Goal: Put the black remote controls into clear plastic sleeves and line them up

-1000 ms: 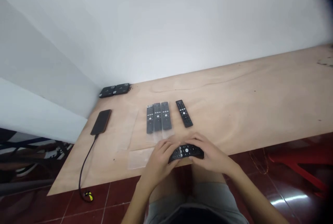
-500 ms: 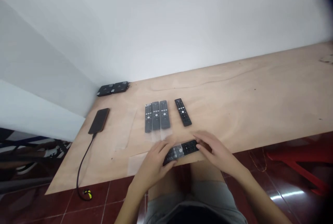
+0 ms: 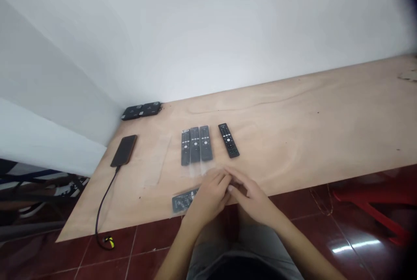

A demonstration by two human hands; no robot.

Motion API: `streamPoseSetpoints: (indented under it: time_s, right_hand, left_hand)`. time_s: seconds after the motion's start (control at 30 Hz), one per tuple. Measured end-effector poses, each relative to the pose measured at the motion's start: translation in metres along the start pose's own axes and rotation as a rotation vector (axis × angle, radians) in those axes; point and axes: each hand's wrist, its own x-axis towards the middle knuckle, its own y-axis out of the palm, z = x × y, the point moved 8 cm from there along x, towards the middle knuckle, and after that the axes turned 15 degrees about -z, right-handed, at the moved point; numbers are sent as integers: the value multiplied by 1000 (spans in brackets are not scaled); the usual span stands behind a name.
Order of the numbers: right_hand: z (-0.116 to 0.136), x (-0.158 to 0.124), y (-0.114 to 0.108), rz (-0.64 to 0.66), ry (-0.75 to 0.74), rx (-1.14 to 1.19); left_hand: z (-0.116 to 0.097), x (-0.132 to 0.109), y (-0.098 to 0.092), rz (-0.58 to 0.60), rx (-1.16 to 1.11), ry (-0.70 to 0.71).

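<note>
Plywood counter (image 3: 293, 110) against white walls, dark red tile floor (image 3: 146, 249) below. Two flat black boxes (image 3: 141, 110) sit in the far corner. Smartphone (image 3: 124, 151) lies face up near the left edge; its black cable (image 3: 104, 210) runs over the front edge and down to a small yellow-and-black object (image 3: 109, 242) on the tile. Mid-counter: three remotes in clear plastic sleeves (image 3: 194, 146) side by side, touching, with a bare black remote (image 3: 228, 140) just to their right. Sleeved remote (image 3: 184, 202) lies along the front edge, its left end showing past the left hand (image 3: 210, 197), the rest hidden under the hands.

Risk: the remote sits right at the edge, so a nudge from a wrist could tip it onto the tile. A slick sleeve would make it easier to lose. An arm catching the cable could drag the smartphone.

Left hand and right hand (image 3: 250, 197) are close together, fingers curled, fingertips touching or nearly so, over the sleeved remote. Clamped or merely resting on it: cannot tell.
</note>
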Motion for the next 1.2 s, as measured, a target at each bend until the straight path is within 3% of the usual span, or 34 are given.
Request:
streamPoseSetpoints:
  time_s: [0.17,0.33,0.47,0.53,0.73,0.9,0.97,1.07,1.2]
  right_hand:
    - [-15,9,-11,-75,76,18]
    - [-24,8,-71,-165,66,-175]
    - [-16,2,-119,-267,-87,-347]
    - [-3,-1,-127,-297,-207,-469]
    - [18,-14,-91,35,-404,-527]
    - [5,-35,-105,-25,-393,-584]
    - [-1,-43,-101,-40,-397,-603]
    - [0,-50,-75,-46,-433,-563]
    - [9,-38,-27,-55,-408,-514]
  left_hand:
    - [-3,-2,-5,-23,-8,-19]
    - [10,-22,-22,-72,20,-54]
    - [10,-29,-22,-56,2,-46]
    - [6,-26,-17,-55,-18,-28]
    - [-4,-7,-11,-85,-27,38]
    - [33,-13,-41,-223,61,-61]
    - [50,-22,-49,-239,95,-99]
    - [63,-34,-51,-226,100,-113]
    - [63,-40,-49,-206,85,-121]
